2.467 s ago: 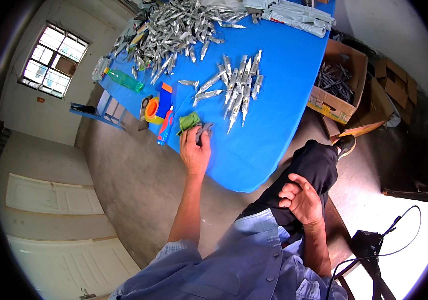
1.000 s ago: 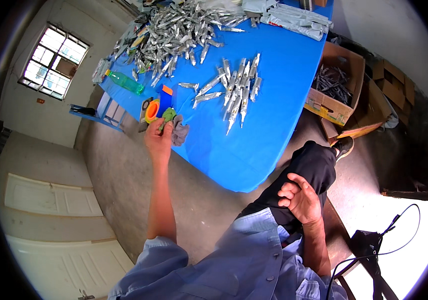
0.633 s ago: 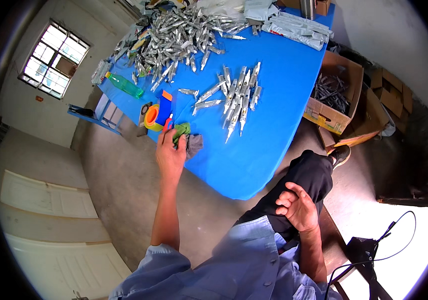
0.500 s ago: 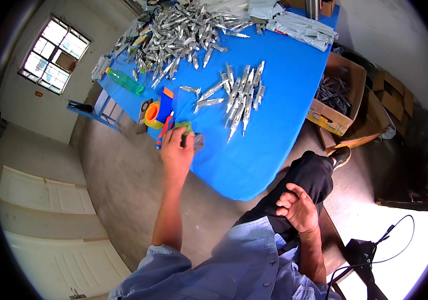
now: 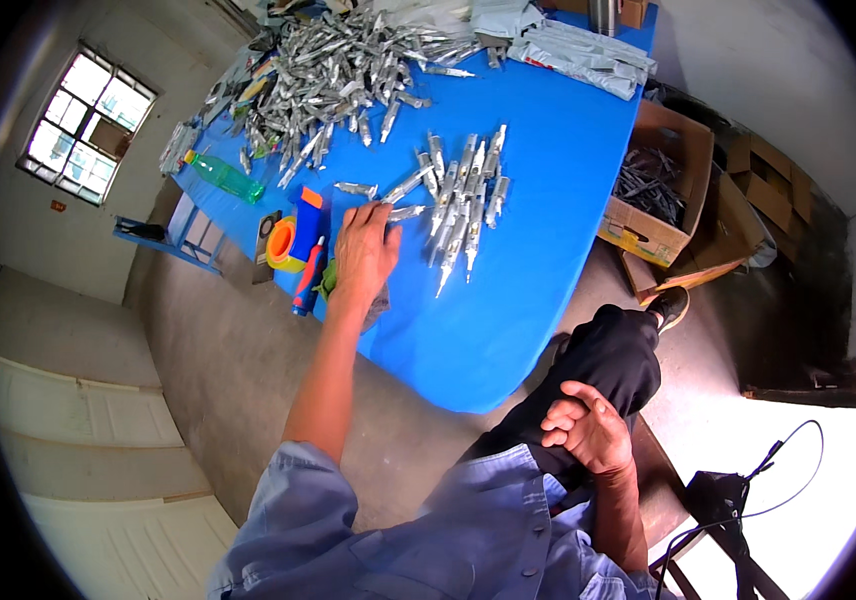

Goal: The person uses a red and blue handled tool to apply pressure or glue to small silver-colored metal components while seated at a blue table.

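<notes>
My left hand (image 5: 366,250) reaches over the near left of the blue table (image 5: 493,340), palm down and fingers stretched out. Its fingertips are at the end of a silvery, pen-like tube (image 5: 408,212); whether they touch it I cannot tell. Just right of it lies a loose cluster of similar tubes (image 5: 468,195) with pale pointed tips. Under the wrist, a green and grey cloth (image 5: 378,305) is partly hidden. My right hand (image 5: 593,435) hovers by my lap, palm up, fingers loosely bent and apart, with nothing in it.
A big heap of silvery tubes (image 5: 333,75) covers the far left. Left of my left hand are a red and blue tool (image 5: 308,280), tape rolls (image 5: 283,242) and a green bottle (image 5: 228,178). Grey plastic bags (image 5: 588,60) lie far right; a cardboard box (image 5: 683,205) of dark pieces stands beside the table.
My left hand has moved up and right, from the cloth to the nearest tubes, and its fingers have straightened. My right hand stays by my lap. The view has shifted slightly.
</notes>
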A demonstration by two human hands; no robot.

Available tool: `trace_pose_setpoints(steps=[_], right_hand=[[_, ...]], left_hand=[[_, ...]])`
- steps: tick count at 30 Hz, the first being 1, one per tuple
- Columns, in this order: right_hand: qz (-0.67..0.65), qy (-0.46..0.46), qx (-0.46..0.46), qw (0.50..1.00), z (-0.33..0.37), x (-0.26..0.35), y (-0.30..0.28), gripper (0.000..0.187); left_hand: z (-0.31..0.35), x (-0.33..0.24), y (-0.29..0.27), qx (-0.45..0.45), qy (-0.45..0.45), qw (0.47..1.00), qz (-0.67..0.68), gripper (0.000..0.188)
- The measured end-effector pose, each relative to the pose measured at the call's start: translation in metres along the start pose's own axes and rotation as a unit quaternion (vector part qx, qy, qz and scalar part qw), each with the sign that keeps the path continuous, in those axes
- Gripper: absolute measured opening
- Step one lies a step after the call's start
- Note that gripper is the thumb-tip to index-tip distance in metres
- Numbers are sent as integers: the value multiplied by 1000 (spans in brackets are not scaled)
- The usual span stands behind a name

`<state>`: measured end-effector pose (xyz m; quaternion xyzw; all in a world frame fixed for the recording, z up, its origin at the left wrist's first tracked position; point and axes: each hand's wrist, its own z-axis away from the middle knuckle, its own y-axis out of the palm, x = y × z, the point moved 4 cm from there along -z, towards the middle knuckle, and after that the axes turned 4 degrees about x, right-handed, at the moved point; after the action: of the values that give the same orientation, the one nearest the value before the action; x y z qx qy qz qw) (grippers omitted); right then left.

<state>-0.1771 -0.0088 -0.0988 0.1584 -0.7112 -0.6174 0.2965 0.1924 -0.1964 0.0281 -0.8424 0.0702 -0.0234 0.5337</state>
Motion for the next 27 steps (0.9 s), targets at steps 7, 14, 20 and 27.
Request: trace_pose_setpoints(steps=[7,14,20,27], right_hand=[[7,8,9,1000,8,3,5,59],[6,12,44,999,11,5,7,60],[54,6,-7,998,9,10,26,57],[82,105,-34,990,0,-7,29,68]], left_hand=[[-16,16,25,66,72,995,-32,25],[11,25,-18,54,31,998,-30,20],[37,-65,-96,-26,54,997,45,20],[125,-225,-99,51,309,938,151,24]])
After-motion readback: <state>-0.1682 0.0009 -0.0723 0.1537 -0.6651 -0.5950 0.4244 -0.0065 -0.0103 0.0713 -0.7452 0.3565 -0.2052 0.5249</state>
